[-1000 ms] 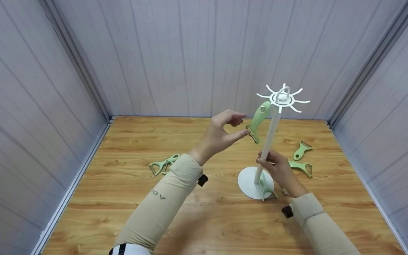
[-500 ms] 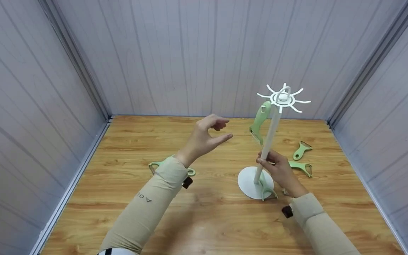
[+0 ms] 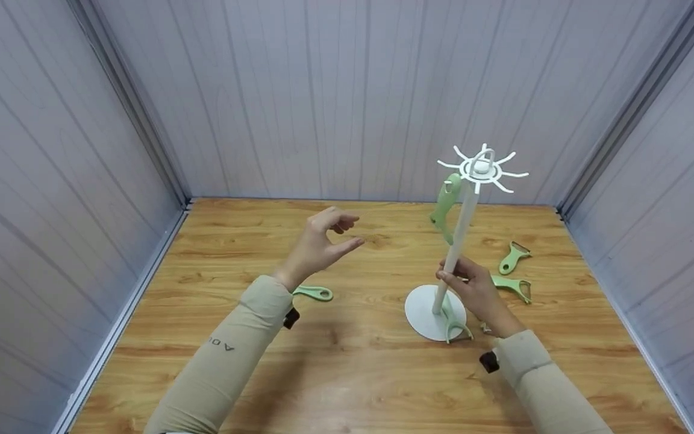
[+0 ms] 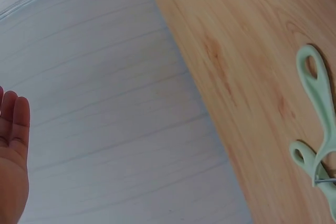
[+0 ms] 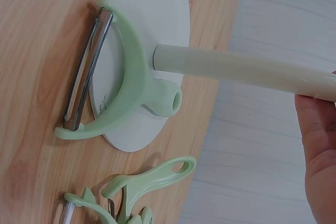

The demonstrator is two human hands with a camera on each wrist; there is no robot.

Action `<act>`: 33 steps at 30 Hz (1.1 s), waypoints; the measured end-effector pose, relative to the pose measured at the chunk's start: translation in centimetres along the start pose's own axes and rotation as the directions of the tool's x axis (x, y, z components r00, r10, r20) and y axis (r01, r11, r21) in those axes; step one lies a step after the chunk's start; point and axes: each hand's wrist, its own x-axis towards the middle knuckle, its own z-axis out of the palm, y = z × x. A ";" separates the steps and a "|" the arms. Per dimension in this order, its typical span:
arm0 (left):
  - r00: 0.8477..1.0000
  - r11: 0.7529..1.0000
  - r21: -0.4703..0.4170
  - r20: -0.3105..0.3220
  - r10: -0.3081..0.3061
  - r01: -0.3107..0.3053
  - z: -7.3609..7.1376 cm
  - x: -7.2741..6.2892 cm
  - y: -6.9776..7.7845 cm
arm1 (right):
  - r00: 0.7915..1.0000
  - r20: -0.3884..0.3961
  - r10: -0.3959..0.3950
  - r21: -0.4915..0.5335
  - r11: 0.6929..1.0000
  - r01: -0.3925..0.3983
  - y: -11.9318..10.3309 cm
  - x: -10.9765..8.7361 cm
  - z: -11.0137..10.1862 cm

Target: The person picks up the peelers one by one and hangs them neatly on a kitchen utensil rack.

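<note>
Tabletop (image 3: 359,380), wood-grain: one round-based white stand (image 3: 460,232); left of it, two green Y-peelers (image 4: 321,100); right, at least two further peelers (image 3: 508,263).

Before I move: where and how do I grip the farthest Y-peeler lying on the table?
Probably the handle, from above on the near side: the Y-peeler lies with its handle pointing nearer the viewer and its blade at the far end.

- Stand (image 3: 462,224) is right of the table's (image 3: 371,374) middle.
- First peeler (image 3: 446,202) hangs at its left.
- Second peeler (image 5: 137,74) crosses its base's (image 3: 420,310) front-right rim.
- Third peeler (image 3: 512,259) lies behind fourth peeler (image 3: 508,282), toward right edge.
- Two peelers (image 4: 319,95) lie left of middle, possibly overlapping.
</note>
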 end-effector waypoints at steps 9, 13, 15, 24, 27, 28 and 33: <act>0.996 0.997 0.049 0.057 -0.067 0.064 -1.1 -1.8 -1.5 | 1.000 0.001 0.026 0.011 1.000 -0.026 -0.4 0.1 0.0; 0.994 0.995 0.070 0.082 -0.077 0.072 -1.4 -2.6 -2.1 | 0.999 0.000 0.033 0.006 0.999 -0.033 -0.4 0.1 0.0; 0.991 0.994 0.081 0.100 -0.086 0.078 -1.5 -2.9 -2.4 | 1.000 0.002 0.023 0.004 1.000 -0.023 -0.4 0.1 0.0; 0.972 0.982 0.134 0.175 -0.159 0.137 -2.1 -4.5 -3.7 | 1.000 -0.009 -0.017 0.012 1.000 0.017 -0.4 0.0 0.2; 0.961 0.975 0.147 0.196 -0.195 0.167 -2.3 -4.9 -4.2 | 1.000 -0.009 -0.009 0.008 1.000 0.009 -0.5 0.1 0.1; 0.957 0.972 0.153 0.204 -0.207 0.178 -2.3 -5.1 -4.3 | 1.000 -0.010 -0.002 0.001 1.000 0.002 -0.5 0.0 0.1; 0.930 0.952 0.201 0.244 -0.276 0.230 -2.6 -6.1 -5.1 | 0.999 -0.006 0.035 -0.012 0.999 -0.035 -0.5 0.0 0.0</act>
